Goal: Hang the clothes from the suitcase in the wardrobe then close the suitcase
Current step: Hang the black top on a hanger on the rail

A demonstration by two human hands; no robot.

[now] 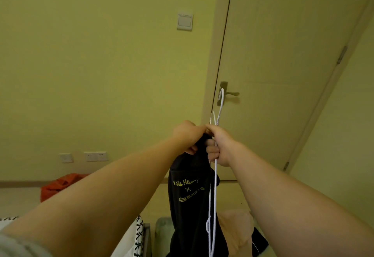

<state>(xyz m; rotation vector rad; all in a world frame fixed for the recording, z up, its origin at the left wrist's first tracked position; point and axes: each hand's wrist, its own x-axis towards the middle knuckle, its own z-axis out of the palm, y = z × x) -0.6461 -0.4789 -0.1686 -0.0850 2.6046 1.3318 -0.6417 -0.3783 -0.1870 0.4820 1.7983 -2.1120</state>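
One: head view only. Both hands are raised mid-scene, knuckles touching. Left hand (189, 136)?

Two: Clenched on the top edge of the black garment (188, 206), cloth bunched under the fingers.

One: Right hand (219, 145)?

Two: Fingers curled round the white wire hanger (215, 167), gripping it just below the neck. The hook points up and shows against the door handle (232, 93) behind it. The frame of the hanger trails down past the wrist.

One: Where's the garment, exactly?

Two: It hangs straight down from the left hand, between the two forearms, just left of the hanger wire. There is yellow lettering on the front, only partly readable. Whether the wire is inside the cloth yet, I can't tell.

One: Surroundings?

Two: Far right is a closed door (283, 74). On the wall left of it is a light switch (184, 21), with wall sockets (96, 156) lower down. On the far left of the floor is a red-orange heap of cloth (60, 183). Near, bottom edge, there is a black-and-white patterned fabric (139, 234), and right of the garment a beige cloth (236, 230) with something dark on it.
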